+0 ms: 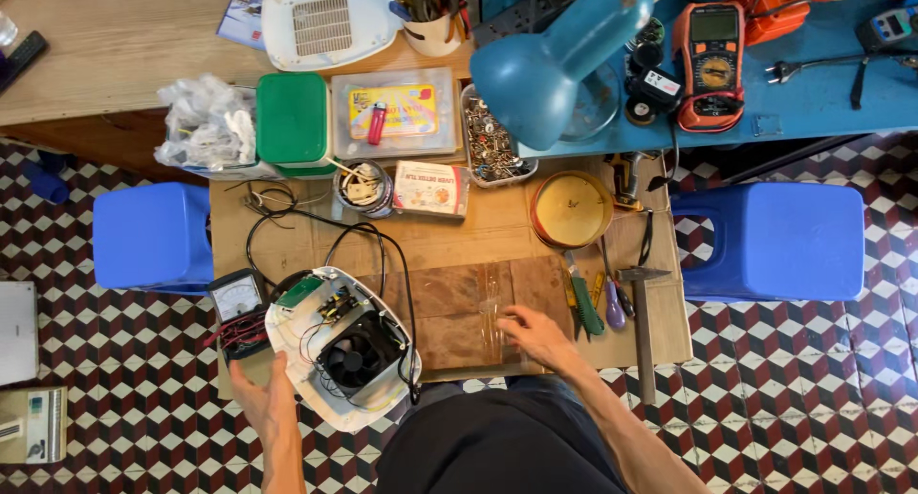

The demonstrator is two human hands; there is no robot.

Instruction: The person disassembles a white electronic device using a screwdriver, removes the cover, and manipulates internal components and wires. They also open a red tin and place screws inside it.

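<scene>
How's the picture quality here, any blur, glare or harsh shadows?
Head view: even, soft light with faint shadows; right hand slightly motion-blurred, left hand and opened fan casing fairly sharp; mild sheen on the blue lamp shade; edges bend a little.
</scene>
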